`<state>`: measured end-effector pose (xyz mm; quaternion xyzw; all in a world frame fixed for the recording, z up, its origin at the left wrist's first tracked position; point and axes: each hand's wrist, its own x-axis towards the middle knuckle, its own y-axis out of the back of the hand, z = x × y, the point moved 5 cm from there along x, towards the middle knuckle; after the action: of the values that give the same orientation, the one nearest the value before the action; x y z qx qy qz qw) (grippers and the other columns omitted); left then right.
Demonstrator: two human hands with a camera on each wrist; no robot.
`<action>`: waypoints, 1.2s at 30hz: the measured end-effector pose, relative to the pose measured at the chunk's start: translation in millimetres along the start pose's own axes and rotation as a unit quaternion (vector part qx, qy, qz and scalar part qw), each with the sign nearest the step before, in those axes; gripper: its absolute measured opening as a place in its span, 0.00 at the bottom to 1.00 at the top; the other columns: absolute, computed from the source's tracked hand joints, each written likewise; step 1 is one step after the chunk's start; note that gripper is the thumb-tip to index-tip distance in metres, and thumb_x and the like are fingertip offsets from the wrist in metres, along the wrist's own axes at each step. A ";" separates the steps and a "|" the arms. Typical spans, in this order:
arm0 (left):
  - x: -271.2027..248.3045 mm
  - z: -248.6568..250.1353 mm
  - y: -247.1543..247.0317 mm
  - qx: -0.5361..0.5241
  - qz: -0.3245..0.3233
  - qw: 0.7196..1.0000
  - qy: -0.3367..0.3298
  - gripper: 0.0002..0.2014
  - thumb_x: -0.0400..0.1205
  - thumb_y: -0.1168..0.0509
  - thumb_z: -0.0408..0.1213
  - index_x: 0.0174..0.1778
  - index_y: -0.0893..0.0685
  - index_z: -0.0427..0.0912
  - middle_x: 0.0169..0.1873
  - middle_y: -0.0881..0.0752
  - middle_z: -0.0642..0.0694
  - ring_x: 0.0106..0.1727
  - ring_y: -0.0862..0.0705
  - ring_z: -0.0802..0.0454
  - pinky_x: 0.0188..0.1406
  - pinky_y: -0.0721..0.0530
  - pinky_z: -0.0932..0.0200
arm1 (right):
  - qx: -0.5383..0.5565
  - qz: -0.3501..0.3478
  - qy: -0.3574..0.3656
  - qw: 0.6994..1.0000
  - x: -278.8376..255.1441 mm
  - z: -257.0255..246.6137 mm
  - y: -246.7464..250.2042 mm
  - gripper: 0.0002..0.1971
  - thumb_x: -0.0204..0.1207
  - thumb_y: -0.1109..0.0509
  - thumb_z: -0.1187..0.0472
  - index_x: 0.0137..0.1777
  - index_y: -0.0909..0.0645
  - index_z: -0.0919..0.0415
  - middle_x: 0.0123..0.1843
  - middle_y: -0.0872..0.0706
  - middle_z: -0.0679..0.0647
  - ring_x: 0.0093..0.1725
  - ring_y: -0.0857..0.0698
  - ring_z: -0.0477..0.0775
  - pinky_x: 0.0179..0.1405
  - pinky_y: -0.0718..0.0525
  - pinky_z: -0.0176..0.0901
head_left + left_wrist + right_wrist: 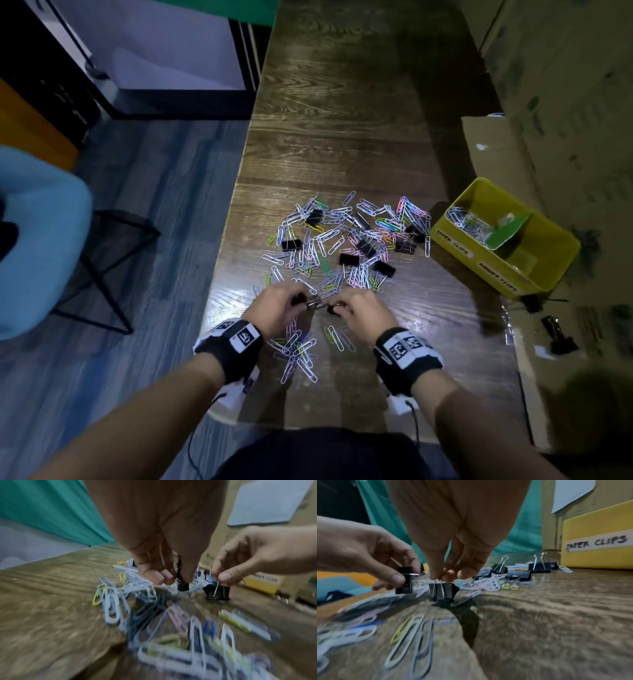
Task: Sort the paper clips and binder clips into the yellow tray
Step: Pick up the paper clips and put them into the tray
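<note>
Nearest the person, loose paper clips (297, 353) lay scattered on the wooden table (342, 120) between the wrists. Just beyond, the left hand (281, 308) pinched a black binder clip (405, 580) by its wire handles, lifted and turned on its side. The right hand (359, 310) pinched the upright handles of a second binder clip (442, 591), which stood on the table or perhaps barely off it; blur made that hard to judge. Farther on lay the main pile (346, 236). The yellow tray (555, 270) sat far right, nearer the right hand, its binder-clip compartment toward the person. That compartment's contents were hard to make out.
</note>
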<state>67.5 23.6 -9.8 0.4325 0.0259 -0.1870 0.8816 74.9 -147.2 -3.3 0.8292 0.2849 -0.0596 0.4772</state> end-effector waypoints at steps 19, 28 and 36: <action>-31.4 -43.8 35.4 0.105 0.050 0.985 0.130 0.26 0.76 0.32 0.51 0.69 0.29 0.47 0.61 0.27 0.40 0.50 0.17 0.41 0.47 0.15 0.45 | -0.033 0.143 -0.076 0.986 -36.4 30.3 18.8 0.16 0.76 0.31 0.47 0.59 0.22 0.54 0.59 0.22 0.56 0.55 0.20 0.55 0.52 0.17 0.50; -46.4 0.6 -36.5 0.005 -0.015 0.998 0.061 0.18 0.74 0.34 0.32 0.61 0.23 0.40 0.55 0.25 0.38 0.50 0.18 0.38 0.54 0.18 0.45 | -0.146 -0.077 0.023 0.986 -30.3 -38.2 -71.8 0.33 0.67 0.28 0.37 0.65 0.29 0.57 0.65 0.27 0.58 0.67 0.28 0.62 0.61 0.25 0.55; -61.3 -7.6 -32.9 0.126 -0.108 0.981 0.097 0.45 0.64 0.25 0.59 0.74 0.41 0.59 0.68 0.37 0.45 0.61 0.27 0.43 0.54 0.17 0.43 | -0.125 0.035 -0.063 0.989 -38.8 12.2 -37.3 0.35 0.66 0.27 0.36 0.69 0.32 0.50 0.64 0.30 0.57 0.65 0.30 0.58 0.65 0.26 0.49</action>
<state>-0.2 30.1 -26.6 0.5511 0.1342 -0.2396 0.7880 25.0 -159.1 -23.7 0.7668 0.2303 -0.0589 0.5963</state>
